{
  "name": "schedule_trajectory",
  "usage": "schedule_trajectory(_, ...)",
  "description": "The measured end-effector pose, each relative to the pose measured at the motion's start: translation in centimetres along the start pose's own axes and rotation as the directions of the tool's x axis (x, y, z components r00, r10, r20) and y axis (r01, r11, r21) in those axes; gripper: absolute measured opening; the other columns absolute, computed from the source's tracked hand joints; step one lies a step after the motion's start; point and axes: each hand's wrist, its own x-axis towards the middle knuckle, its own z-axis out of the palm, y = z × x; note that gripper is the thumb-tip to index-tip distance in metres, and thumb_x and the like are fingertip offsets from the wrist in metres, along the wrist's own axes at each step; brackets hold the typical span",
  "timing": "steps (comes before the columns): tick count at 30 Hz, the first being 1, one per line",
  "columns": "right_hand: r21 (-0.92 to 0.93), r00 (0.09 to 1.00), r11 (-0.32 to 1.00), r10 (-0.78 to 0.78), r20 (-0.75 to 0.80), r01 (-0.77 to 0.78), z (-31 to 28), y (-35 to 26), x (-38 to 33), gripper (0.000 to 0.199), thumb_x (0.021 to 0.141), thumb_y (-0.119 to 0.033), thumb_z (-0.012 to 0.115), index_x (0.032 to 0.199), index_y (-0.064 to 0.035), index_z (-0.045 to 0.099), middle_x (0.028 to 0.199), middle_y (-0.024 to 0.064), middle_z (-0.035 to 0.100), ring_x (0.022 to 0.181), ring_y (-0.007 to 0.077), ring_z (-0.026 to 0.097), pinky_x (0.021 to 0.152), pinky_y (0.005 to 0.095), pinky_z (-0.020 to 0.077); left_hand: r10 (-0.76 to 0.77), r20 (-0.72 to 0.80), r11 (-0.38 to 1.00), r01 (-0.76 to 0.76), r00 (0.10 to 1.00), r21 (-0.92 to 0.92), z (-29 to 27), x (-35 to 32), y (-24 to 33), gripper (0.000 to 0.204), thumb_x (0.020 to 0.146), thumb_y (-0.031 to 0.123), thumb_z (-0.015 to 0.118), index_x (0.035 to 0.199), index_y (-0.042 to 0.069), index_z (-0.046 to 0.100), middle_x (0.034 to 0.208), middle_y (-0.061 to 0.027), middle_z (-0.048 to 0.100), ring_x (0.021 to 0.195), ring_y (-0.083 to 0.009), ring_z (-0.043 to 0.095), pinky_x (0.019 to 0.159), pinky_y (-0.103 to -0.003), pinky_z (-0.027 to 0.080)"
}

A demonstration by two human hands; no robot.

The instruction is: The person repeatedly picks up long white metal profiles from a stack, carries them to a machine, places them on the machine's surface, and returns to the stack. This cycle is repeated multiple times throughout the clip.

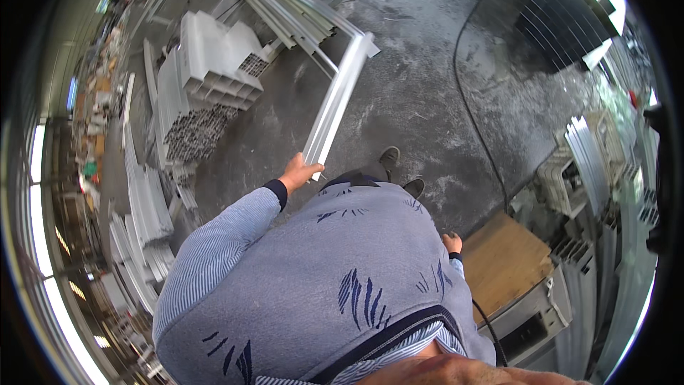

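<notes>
The left hand [299, 170] clamps its fingers on the long white metal profile [338, 107] near one end, presumably to steady it over the grey floor [417, 82], while the right hand [452, 243], finger closure indeterminable, hangs near the brown wooden board [507, 257].

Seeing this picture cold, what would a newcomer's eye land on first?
Probably the pale frame, its near end gripped in the left hand at the picture's centre. Next, the stacked white tubes at upper left, then the black cable snaking across the dark floor on the right.
</notes>
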Motion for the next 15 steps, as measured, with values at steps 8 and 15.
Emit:
schedule_trajectory(8, 0.548, 0.916, 0.735, 0.344, 0.205, -0.398, -4.7, -2.5, 4.4, 0.034, 0.096, -0.010, 0.069, 0.129, -0.0030, 0.074, 0.086, 0.0079, 0.071, 0.067, 0.0200, 0.067, 0.054, 0.0343, 0.0520, -0.249, -0.074, 0.797, 0.161, 0.966, -0.582, -2.5, 3.1, -4.6, 0.062, 0.087, 0.048, 0.088, 0.120, 0.001, 0.065, 0.096, -0.0078, 0.073, 0.077, -0.0181, 0.070, 0.057, -0.036, 0.050)
schedule_trajectory(15, 0.686, 0.960, 0.673, 0.221, 0.170, -0.277, -0.6, -5.2, 7.2, 0.022, 0.097, -0.018, 0.072, 0.115, -0.0065, 0.073, 0.095, 0.0123, 0.074, 0.077, 0.0266, 0.070, 0.062, 0.0454, 0.0568, -0.291, -0.114, 0.638, 0.104, 0.950, -0.763, -9.4, 11.4, -9.5, 0.047, 0.091, 0.052, 0.085, 0.103, 0.009, 0.069, 0.082, -0.0003, 0.065, 0.065, -0.0134, 0.062, 0.050, -0.032, 0.048)
